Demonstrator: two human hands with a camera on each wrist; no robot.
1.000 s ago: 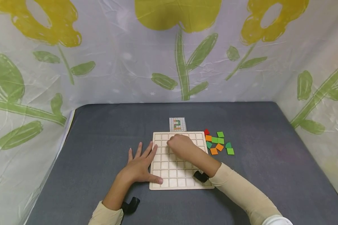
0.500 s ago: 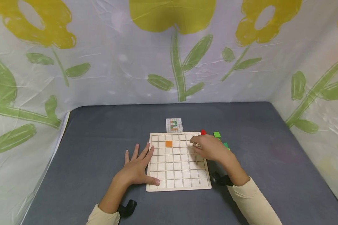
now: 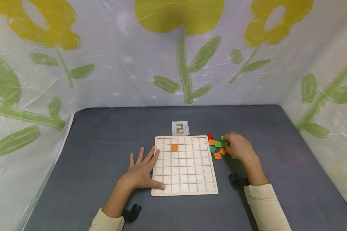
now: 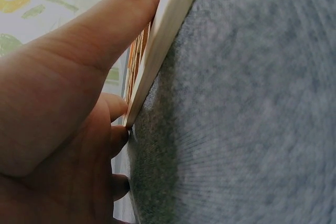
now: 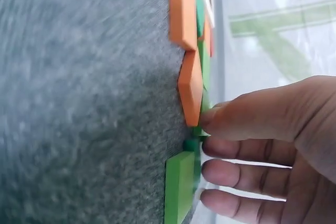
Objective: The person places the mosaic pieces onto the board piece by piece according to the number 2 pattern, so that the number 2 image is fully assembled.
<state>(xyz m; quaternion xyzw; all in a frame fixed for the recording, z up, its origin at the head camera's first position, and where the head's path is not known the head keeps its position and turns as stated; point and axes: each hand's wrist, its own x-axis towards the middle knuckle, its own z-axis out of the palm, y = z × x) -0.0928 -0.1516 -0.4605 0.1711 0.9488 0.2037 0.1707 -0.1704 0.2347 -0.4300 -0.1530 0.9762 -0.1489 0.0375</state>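
Note:
My left hand is spread flat over the left edge of a wooden grid board, its thumb lying on the near left corner. One orange square tile sits in a cell of the board's second row from the top. My right hand is at the pile to the right of the board, thumb and forefinger pinching a green square tile; the forefinger is mostly hidden behind the thumb. Its other fingers hang loosely bent above another green tile.
Loose tiles lie beside the board: a red one, several orange ones such as the nearest orange tile, a teal rounded piece and more green ones. A small card with a coloured grid pattern lies beyond the board's far edge.
My right hand has left the board and moved right to the tile pile, uncovering the orange tile in its cell. My left hand stays in place on the board.

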